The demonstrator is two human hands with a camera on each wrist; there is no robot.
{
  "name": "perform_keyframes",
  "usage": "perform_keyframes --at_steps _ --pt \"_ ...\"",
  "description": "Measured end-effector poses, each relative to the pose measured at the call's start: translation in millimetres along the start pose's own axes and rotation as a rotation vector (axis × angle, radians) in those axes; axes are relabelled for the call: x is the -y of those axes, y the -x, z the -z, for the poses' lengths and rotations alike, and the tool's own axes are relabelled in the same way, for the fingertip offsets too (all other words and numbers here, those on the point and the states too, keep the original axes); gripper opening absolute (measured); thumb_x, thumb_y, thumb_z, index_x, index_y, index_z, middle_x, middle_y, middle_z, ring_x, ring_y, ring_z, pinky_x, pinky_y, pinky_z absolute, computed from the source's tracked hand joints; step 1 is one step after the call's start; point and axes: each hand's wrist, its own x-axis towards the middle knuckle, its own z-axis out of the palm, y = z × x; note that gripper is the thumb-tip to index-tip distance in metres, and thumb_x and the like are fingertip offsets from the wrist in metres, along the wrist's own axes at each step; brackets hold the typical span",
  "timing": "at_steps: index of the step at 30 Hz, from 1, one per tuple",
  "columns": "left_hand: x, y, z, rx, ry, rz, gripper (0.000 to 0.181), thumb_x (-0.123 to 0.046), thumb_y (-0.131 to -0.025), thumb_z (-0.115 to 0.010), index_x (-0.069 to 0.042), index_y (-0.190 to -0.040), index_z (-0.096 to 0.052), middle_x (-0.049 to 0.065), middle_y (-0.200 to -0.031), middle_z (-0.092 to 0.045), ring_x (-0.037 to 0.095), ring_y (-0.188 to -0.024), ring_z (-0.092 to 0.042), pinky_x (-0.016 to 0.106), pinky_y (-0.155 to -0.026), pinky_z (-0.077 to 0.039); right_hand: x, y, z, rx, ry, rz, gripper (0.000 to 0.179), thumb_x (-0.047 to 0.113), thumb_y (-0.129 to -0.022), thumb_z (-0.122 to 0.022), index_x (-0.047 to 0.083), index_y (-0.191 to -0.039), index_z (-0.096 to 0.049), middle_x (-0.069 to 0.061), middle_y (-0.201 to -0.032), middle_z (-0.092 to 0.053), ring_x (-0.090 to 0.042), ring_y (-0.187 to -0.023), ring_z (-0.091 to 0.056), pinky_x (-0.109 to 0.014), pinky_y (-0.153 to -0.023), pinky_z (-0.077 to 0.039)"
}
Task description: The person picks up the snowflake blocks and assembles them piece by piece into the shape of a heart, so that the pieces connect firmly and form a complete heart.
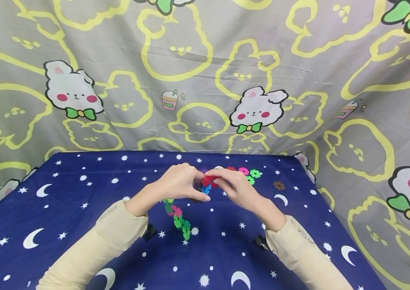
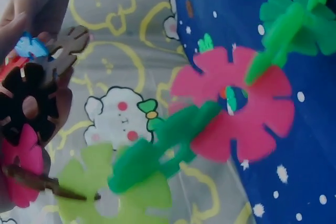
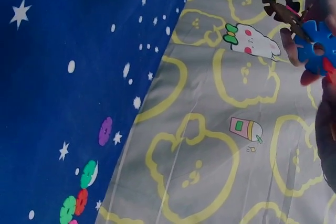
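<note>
Above the table, my left hand [image 1: 181, 181] holds one end of a chain of slotted plastic snowflake discs. Close to that hand are a blue disc [image 3: 315, 48] and a dark brown disc [image 2: 16, 98]. From there the chain runs down through a light green disc [image 2: 142, 198] and a large pink disc [image 2: 262, 124] to several green discs [image 1: 178, 222]. Between the fingers of my right hand [image 1: 239, 189] is a red disc [image 1: 209, 180], right at the blue one. Both hands' fingertips meet there and partly hide the joint.
Loose discs lie toward the table's back right, among them a pink disc [image 1: 243, 171], a green disc [image 1: 255, 173] and a brown disc [image 1: 279, 185]. A purple disc [image 3: 105, 131] lies near the back edge. Behind the blue starry tablecloth [image 1: 205, 257] hangs a grey patterned curtain [image 1: 197, 92].
</note>
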Motion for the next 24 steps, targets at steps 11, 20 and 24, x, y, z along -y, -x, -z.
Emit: perform_keyframes --at_steps 11,20,24 --pt "3.7 -1.1 4.5 0.031 0.256 -0.012 0.029 -0.031 -0.078 -0.071 -0.008 -0.094 -0.067 -0.002 -0.074 -0.068 0.005 -0.065 -0.062 0.021 -0.058 -0.048 4.7 7.6 -5.8 -0.083 -0.130 -0.234 0.040 -0.006 -0.084 -0.058 -0.003 -0.123 -0.048 -0.014 -0.079 -0.066 -0.021 -0.068 -0.065 -0.026 -0.061 -0.052" --pt "1.0 -3.1 -2.8 -0.282 0.433 0.023 0.030 -0.011 -0.085 -0.064 -0.003 -0.113 -0.060 0.007 -0.082 -0.069 0.012 -0.072 -0.066 0.025 -0.064 -0.051 1.9 6.6 -16.8 -0.151 -0.154 -0.243 0.040 -0.006 -0.083 -0.060 -0.004 -0.121 -0.049 -0.011 -0.070 -0.063 -0.021 -0.063 -0.064 -0.026 -0.057 -0.051" --pt "0.8 -3.5 -5.5 -0.341 0.411 0.016 0.029 -0.007 -0.083 -0.066 -0.001 -0.110 -0.060 0.007 -0.077 -0.068 0.012 -0.066 -0.064 0.023 -0.058 -0.049 -5.2 9.2 -15.8 -0.133 -0.205 -0.270 0.038 -0.006 -0.086 -0.056 -0.005 -0.123 -0.048 -0.014 -0.074 -0.064 -0.021 -0.065 -0.064 -0.028 -0.061 -0.052"
